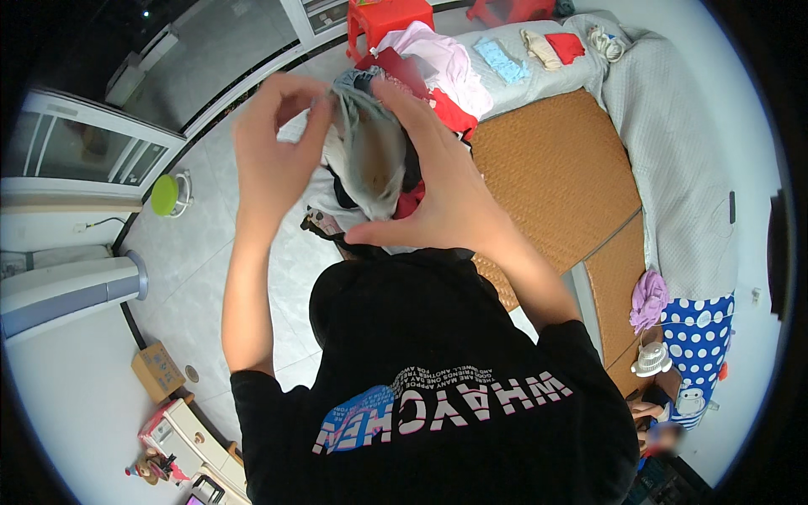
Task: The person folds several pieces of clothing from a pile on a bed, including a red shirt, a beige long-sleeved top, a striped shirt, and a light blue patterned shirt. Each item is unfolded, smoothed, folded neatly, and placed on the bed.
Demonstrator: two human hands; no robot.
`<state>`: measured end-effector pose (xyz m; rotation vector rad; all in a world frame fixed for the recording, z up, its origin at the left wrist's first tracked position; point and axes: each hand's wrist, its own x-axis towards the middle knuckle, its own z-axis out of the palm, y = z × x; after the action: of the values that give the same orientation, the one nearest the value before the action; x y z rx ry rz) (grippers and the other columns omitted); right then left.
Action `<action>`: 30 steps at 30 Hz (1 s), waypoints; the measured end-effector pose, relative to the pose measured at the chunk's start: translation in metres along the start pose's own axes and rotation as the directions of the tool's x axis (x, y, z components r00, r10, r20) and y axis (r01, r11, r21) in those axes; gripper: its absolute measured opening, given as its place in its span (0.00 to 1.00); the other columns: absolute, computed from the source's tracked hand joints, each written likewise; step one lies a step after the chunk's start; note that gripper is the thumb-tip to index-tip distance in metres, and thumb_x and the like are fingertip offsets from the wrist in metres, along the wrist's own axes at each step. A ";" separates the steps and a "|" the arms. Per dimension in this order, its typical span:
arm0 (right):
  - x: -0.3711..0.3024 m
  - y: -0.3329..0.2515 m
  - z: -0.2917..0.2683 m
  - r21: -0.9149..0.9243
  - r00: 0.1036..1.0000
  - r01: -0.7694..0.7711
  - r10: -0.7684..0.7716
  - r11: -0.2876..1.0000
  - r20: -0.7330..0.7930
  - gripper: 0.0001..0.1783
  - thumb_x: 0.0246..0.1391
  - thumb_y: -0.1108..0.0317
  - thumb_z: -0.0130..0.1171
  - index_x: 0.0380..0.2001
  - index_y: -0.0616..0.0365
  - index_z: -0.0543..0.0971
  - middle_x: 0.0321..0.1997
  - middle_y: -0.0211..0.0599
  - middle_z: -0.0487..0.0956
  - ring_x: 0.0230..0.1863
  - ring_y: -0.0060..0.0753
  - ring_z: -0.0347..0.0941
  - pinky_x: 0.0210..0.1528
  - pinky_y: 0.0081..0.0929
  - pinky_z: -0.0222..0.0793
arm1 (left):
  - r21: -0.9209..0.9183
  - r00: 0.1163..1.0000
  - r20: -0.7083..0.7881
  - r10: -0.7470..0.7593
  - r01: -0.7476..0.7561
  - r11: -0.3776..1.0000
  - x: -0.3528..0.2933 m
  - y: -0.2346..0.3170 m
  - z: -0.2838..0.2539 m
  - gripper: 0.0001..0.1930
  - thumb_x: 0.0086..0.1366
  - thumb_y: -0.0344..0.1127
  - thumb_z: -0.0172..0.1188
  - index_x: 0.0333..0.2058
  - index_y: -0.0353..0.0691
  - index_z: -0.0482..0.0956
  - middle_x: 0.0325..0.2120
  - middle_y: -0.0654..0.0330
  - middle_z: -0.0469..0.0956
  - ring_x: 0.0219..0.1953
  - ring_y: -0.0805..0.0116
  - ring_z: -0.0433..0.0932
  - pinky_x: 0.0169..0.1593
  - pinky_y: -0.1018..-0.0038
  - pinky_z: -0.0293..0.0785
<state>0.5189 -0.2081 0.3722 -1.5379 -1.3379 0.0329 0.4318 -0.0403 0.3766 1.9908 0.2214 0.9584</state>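
A thin grey-green cloth (pixel 374 151), its kind unclear through the blur, hangs in front of me between my two hands. My left hand (pixel 282 143) pinches its upper left edge, thumb and fingers curled together. My right hand (pixel 442 172) is spread around the other side; its fingertips touch the top of the cloth and its thumb stands far apart below. Behind and under the cloth is a heap of mixed clothes, with a pale pink garment (pixel 442 63) and a red garment (pixel 454 114) at its far right. My hands hide much of the heap.
A sofa with a grey cover (pixel 682 168) runs along the right, with a folded light-blue cloth (pixel 502 61) and a red cloth (pixel 566 48) on it. Brown woven mats (pixel 555 160) lie beside it. A red stool (pixel 387 17) stands behind the heap. At far lower right is another person (pixel 652 412).
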 end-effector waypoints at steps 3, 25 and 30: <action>0.004 0.014 0.003 -0.272 1.000 0.019 -0.012 0.962 0.029 0.27 0.42 0.54 0.69 0.45 0.52 0.75 0.50 0.51 0.73 0.43 0.52 0.75 0.46 0.41 0.71 | 0.075 0.999 0.032 -0.008 0.005 0.997 0.018 0.007 -0.009 0.08 0.58 0.23 0.60 0.37 0.37 0.77 0.28 0.63 0.78 0.32 0.80 0.76 0.39 0.83 0.74; -0.117 0.032 -0.009 0.463 0.732 -0.228 -0.162 0.856 0.661 0.21 0.41 0.74 0.63 0.43 0.52 0.81 0.46 0.41 0.80 0.51 0.40 0.75 0.52 0.36 0.73 | 0.002 0.344 0.840 -0.419 0.771 0.637 -0.157 0.063 -0.065 0.37 0.47 0.30 0.72 0.57 0.40 0.66 0.54 0.47 0.70 0.49 0.57 0.75 0.49 0.61 0.73; -0.138 0.015 -0.021 0.384 0.733 -0.285 -0.059 0.879 0.678 0.22 0.42 0.70 0.64 0.45 0.50 0.81 0.50 0.39 0.78 0.54 0.41 0.73 0.53 0.39 0.72 | 0.189 0.374 0.868 -0.328 0.362 0.913 -0.177 0.058 -0.063 0.35 0.42 0.43 0.72 0.54 0.53 0.76 0.61 0.62 0.64 0.65 0.57 0.55 0.64 0.55 0.48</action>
<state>0.4903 -0.3204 0.2932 -1.2104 -1.6226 1.0265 0.2549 -0.1206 0.3455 2.0254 0.0096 -0.4521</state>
